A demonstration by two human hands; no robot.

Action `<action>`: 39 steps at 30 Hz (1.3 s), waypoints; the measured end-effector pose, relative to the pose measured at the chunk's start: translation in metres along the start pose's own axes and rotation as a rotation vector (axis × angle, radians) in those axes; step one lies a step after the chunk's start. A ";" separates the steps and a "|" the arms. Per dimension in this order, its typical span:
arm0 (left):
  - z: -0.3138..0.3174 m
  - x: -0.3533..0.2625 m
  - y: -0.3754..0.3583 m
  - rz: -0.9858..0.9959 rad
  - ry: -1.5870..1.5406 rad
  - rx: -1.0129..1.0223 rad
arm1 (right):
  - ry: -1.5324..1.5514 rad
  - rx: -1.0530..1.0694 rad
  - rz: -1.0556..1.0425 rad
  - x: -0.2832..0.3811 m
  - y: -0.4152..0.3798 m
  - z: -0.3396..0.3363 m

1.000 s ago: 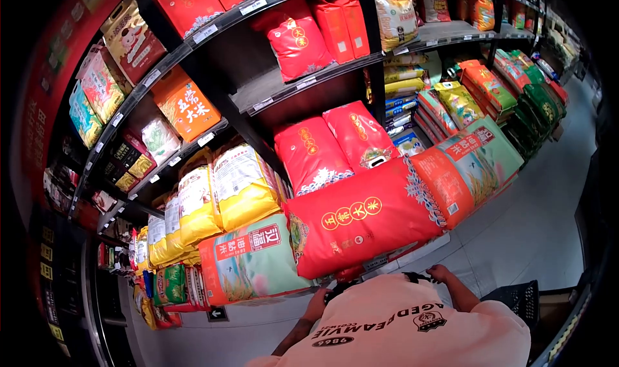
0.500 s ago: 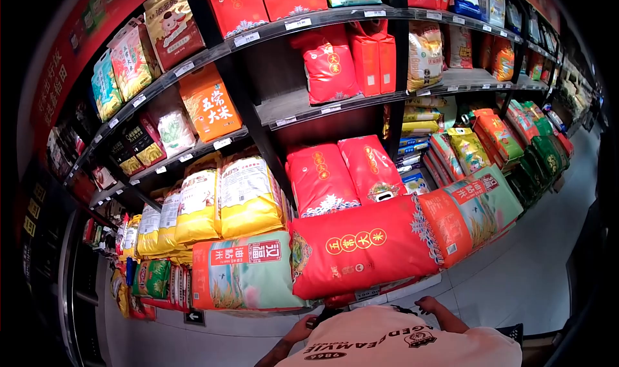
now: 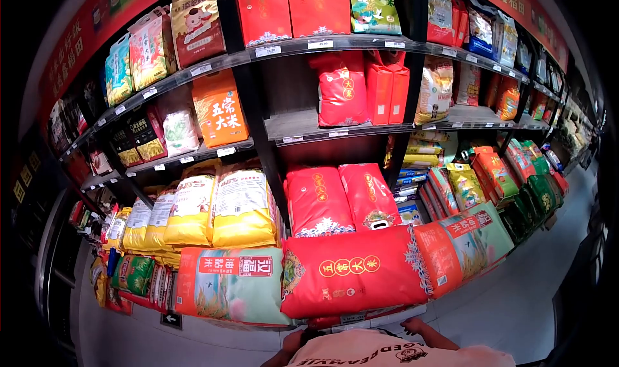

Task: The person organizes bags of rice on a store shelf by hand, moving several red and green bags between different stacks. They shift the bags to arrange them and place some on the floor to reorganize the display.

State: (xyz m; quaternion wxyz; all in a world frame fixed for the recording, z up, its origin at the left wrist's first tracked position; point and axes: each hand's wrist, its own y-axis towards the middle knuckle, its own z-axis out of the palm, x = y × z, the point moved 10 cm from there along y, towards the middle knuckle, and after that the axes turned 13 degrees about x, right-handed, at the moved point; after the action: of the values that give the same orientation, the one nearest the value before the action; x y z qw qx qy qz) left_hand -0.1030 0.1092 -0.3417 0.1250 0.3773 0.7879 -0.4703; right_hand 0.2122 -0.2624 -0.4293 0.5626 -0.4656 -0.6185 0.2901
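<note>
Dark tiered shelving, stocked with packed bags, stands over a pale tiled floor. Item, far left, beyond the left fingers: yellow-and-white sacks, upright. Item, lying in front of these, up and left of the left fingers: orange-and-green bag. Item, bottom edge: left hand, apart from the bags, beside a dark shape; finger spread and any contact with that shape cannot be told. Item, centre, just above and between the two sets of fingers: large red sack, on its side, two red bags upright behind. Judged heavy, soft and sagging, its printed skin likely slippery; best taken from beneath at both ends, seams spared. Item, below its right end: right hand, fingers loosely bent and slightly apart, nothing seen in them, nearest the sack's front edge, not touching. Item, up and right of those fingers: second orange-and-green bag, slanted.
</note>
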 end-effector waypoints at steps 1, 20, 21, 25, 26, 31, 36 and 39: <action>-0.003 0.005 0.001 -0.021 0.052 -0.074 | 0.011 0.007 0.018 -0.004 0.002 -0.001; 0.001 -0.010 -0.009 0.201 0.024 0.053 | -0.025 0.006 0.021 0.018 -0.002 -0.012; 0.000 -0.013 -0.011 0.207 -0.012 0.067 | -0.021 0.008 0.021 0.019 -0.002 -0.013; -0.013 -0.044 -0.034 0.220 0.002 0.127 | -0.010 0.019 0.014 0.013 0.003 -0.006; -0.024 -0.059 -0.042 0.237 0.061 0.109 | -0.015 0.028 0.026 0.009 0.003 -0.005; -0.019 -0.055 -0.034 0.253 0.131 0.160 | 0.002 0.044 0.065 -0.006 0.010 -0.002; -0.024 -0.053 -0.040 0.289 0.266 0.210 | -0.071 -0.077 0.007 0.003 0.003 -0.026; -0.017 -0.043 -0.032 0.374 0.164 0.273 | -0.347 -0.472 -0.354 0.044 -0.016 -0.064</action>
State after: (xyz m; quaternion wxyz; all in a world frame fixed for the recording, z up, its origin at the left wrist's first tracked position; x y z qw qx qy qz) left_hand -0.0936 0.0942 -0.2885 0.0933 0.5670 0.6411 -0.5087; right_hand 0.2730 -0.2396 -0.3842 0.3672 -0.4120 -0.8264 0.1117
